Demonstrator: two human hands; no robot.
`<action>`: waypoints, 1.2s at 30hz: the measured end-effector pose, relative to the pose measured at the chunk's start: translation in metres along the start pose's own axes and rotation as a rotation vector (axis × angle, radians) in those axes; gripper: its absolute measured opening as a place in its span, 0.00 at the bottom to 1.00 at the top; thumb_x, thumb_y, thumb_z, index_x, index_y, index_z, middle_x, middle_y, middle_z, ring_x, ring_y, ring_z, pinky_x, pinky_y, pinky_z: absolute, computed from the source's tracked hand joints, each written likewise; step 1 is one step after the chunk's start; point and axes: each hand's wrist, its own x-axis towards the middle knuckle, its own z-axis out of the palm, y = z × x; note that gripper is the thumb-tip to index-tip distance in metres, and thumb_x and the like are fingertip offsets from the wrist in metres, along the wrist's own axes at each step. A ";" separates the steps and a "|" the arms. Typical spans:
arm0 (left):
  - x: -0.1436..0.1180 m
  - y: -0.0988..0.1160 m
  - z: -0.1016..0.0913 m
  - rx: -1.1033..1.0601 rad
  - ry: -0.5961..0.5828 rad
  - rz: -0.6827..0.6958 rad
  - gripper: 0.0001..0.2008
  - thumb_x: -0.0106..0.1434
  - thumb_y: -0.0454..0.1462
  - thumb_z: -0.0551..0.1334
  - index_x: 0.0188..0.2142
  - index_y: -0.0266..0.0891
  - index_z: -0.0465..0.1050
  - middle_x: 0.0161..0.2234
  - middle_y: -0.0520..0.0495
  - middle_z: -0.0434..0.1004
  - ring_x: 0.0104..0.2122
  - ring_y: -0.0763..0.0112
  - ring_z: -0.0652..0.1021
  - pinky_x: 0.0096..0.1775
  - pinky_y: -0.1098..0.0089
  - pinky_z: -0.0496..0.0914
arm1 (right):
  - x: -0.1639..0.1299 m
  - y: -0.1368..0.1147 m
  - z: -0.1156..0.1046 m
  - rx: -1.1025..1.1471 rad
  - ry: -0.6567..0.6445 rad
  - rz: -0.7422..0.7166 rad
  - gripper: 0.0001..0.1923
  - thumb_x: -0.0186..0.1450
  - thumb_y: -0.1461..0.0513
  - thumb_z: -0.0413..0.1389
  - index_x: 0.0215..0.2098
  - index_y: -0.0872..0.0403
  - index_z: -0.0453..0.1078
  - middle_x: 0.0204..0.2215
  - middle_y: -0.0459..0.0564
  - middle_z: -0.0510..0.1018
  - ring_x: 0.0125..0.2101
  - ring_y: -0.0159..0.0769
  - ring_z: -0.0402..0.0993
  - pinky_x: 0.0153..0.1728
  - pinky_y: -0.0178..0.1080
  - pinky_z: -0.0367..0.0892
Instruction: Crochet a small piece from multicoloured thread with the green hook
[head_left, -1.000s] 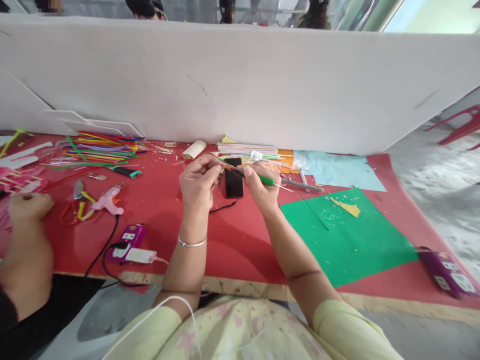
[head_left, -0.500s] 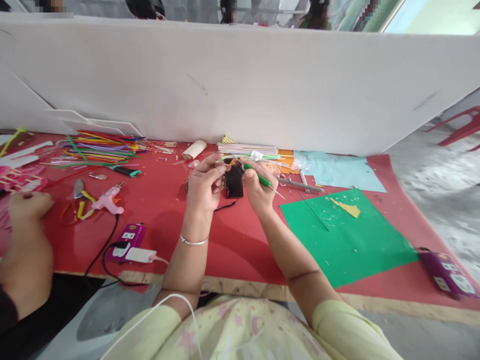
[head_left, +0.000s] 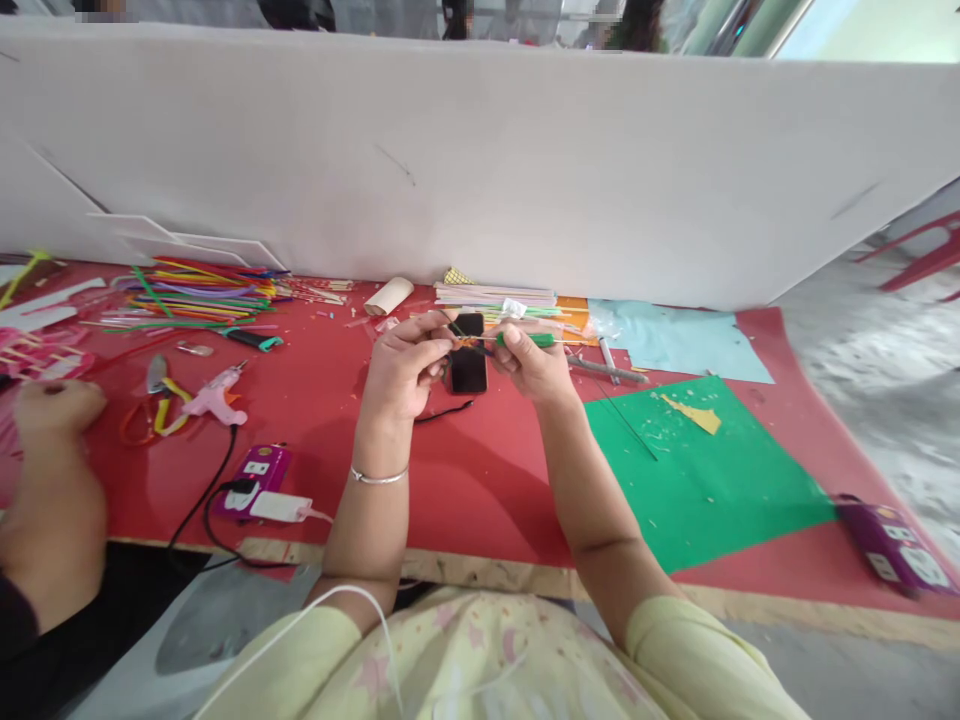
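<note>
Left hand (head_left: 401, 370) pinches a small orange piece (head_left: 466, 343) between its fingers; right hand (head_left: 531, 365) grips a green-handled tool (head_left: 525, 340), tip at that piece; both raised above the phone (head_left: 468, 358) on the red bench (head_left: 480, 480).

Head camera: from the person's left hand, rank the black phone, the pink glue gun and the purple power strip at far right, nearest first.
From the left hand:
1. Black phone, just right of it on the red mat.
2. Pink glue gun, off to the left.
3. Purple power strip, far right by the table's near edge.
</note>
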 end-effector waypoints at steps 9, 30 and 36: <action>-0.001 0.000 0.001 0.085 0.022 0.044 0.14 0.47 0.34 0.73 0.36 0.41 0.88 0.26 0.52 0.79 0.17 0.84 0.65 0.17 0.77 0.53 | -0.001 0.000 -0.009 -0.210 -0.036 -0.156 0.16 0.67 0.49 0.68 0.30 0.51 0.84 0.17 0.40 0.70 0.19 0.26 0.65 0.21 0.34 0.60; -0.003 -0.004 0.003 0.218 0.079 0.225 0.11 0.50 0.33 0.72 0.36 0.40 0.87 0.26 0.50 0.80 0.19 0.80 0.69 0.19 0.76 0.58 | -0.003 -0.013 -0.004 -0.422 0.026 -0.335 0.17 0.70 0.52 0.66 0.25 0.49 0.83 0.17 0.41 0.74 0.21 0.28 0.68 0.30 0.38 0.68; -0.001 -0.005 0.003 0.192 0.112 0.251 0.11 0.50 0.33 0.72 0.35 0.40 0.88 0.26 0.51 0.79 0.19 0.81 0.68 0.19 0.77 0.58 | -0.004 -0.016 0.002 -0.492 0.049 -0.453 0.12 0.69 0.54 0.67 0.29 0.49 0.84 0.19 0.43 0.78 0.22 0.29 0.70 0.31 0.39 0.69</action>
